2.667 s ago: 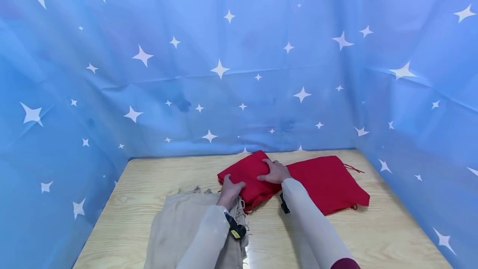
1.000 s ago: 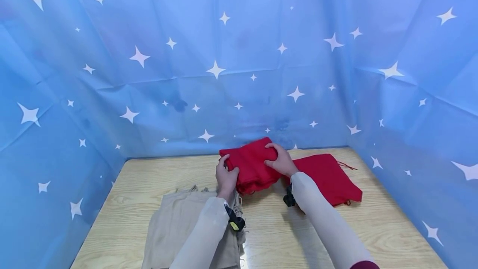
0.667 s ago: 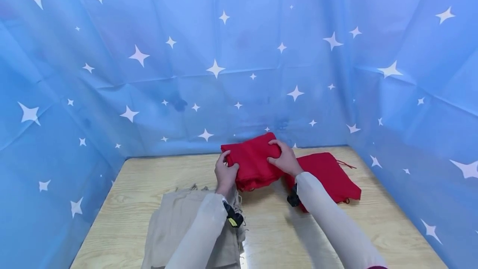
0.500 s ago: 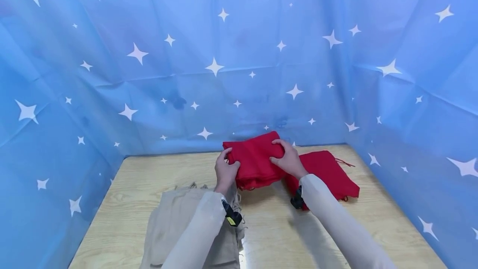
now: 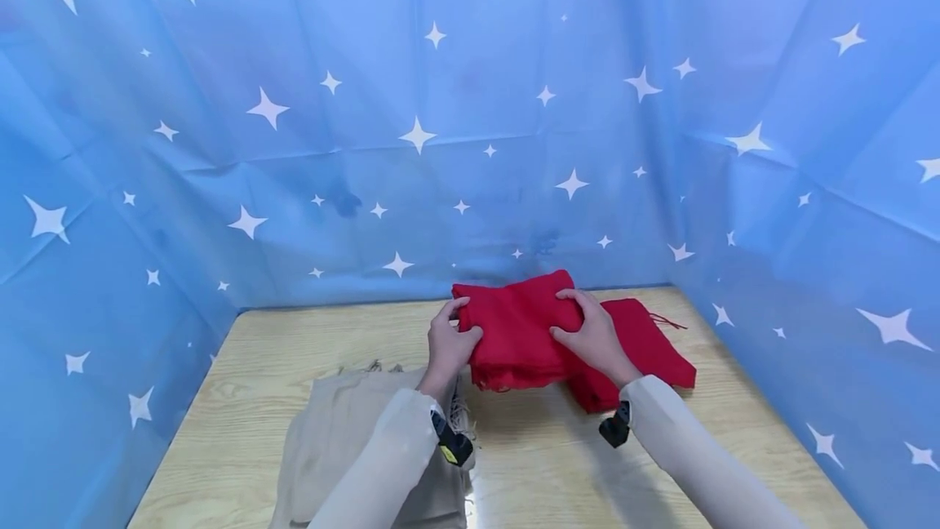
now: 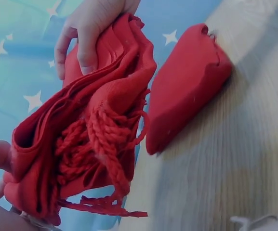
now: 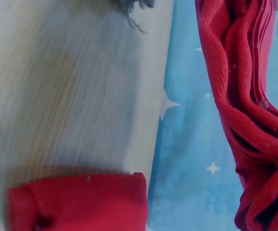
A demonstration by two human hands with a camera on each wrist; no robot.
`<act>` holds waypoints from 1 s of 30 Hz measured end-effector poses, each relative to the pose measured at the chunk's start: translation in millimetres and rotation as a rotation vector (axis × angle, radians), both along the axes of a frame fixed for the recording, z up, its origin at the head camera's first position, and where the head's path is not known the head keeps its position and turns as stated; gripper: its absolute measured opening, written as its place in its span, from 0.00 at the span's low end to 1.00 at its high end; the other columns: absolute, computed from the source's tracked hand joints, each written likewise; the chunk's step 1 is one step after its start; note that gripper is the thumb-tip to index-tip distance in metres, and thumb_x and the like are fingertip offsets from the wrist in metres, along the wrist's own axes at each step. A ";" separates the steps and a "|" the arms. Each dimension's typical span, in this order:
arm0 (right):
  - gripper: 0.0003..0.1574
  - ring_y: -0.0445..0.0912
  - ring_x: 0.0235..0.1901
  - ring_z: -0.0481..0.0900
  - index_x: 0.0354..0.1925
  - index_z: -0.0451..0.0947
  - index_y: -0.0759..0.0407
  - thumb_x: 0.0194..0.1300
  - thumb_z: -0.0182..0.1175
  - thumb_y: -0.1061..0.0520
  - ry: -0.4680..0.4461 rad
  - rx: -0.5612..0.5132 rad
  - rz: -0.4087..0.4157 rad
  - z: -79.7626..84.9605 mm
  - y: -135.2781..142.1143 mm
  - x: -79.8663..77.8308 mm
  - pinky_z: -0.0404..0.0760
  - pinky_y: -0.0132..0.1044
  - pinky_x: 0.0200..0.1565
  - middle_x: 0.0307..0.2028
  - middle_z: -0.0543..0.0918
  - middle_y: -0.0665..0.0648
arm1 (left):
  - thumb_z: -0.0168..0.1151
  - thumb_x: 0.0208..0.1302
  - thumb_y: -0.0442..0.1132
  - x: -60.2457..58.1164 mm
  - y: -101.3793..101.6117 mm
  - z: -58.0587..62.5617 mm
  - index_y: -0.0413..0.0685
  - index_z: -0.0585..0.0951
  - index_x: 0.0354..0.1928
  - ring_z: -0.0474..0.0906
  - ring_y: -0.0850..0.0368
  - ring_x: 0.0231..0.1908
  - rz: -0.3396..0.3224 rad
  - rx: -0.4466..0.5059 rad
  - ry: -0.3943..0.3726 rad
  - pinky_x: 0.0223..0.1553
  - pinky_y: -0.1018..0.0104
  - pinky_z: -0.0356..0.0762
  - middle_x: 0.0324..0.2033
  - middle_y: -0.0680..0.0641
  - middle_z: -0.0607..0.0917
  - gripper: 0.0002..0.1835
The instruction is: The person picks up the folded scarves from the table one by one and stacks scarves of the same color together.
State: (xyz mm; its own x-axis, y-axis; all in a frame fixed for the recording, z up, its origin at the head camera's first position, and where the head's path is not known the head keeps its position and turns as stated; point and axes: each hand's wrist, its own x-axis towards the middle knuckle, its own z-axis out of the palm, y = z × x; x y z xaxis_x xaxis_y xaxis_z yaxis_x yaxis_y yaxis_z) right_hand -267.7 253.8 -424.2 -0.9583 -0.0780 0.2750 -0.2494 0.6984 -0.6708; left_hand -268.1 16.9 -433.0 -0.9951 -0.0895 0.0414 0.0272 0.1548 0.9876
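Between both hands hangs a thick folded red fringed scarf [image 5: 517,329], raised off the table. My left hand [image 5: 450,345] grips its left edge, thumb on the near face and fingers around the far side. At the opposite edge, my right hand [image 5: 593,336] holds it the same way. The left wrist view shows many stacked layers and a bunched twisted fringe [image 6: 102,149] at the scarf's open end. A second folded red scarf [image 5: 649,341] lies on the table to the right, partly hidden behind the held one and my right hand.
A beige fringed scarf [image 5: 341,431] lies folded at the front left, under my left forearm. The wooden table [image 5: 242,398] is bounded at the back and sides by a blue star-patterned curtain [image 5: 352,137].
Both hands have lifted the folded red scarf from the table and carried it somewhat to the right, keeping their grip. The beige scarf and the second red scarf stay put.
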 end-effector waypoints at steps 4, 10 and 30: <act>0.37 0.59 0.55 0.69 0.59 0.68 0.59 0.52 0.70 0.60 0.035 -0.004 -0.013 -1.4 5.8 16.3 0.75 0.59 0.51 0.60 0.70 0.66 | 0.64 0.52 0.31 12.0 3.4 3.1 0.48 0.75 0.59 0.81 0.52 0.35 -0.034 0.011 -0.002 0.36 0.56 0.84 0.45 0.41 0.77 0.28; 0.38 0.56 0.49 0.73 0.58 0.69 0.58 0.49 0.72 0.60 0.051 0.023 -0.042 -5.3 11.7 39.8 0.77 0.56 0.48 0.53 0.74 0.63 | 0.65 0.50 0.31 28.7 8.4 -1.2 0.49 0.75 0.58 0.80 0.53 0.36 -0.059 0.015 -0.017 0.38 0.56 0.84 0.45 0.42 0.77 0.29; 0.38 0.49 0.41 0.76 0.53 0.73 0.57 0.41 0.76 0.62 0.129 0.076 -0.097 -37.6 13.7 91.1 0.80 0.45 0.39 0.44 0.77 0.58 | 0.65 0.50 0.30 66.4 15.3 -38.9 0.48 0.76 0.57 0.80 0.55 0.37 -0.065 0.022 -0.062 0.38 0.59 0.83 0.46 0.43 0.79 0.28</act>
State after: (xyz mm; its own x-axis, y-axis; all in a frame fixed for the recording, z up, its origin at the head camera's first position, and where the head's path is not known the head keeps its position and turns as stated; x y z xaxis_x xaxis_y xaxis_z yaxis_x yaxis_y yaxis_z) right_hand -176.6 267.5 -461.8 -0.9196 -0.0119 0.3927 -0.2586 0.7708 -0.5822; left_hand -201.7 32.2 -472.0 -0.9994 -0.0252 -0.0216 -0.0248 0.1327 0.9908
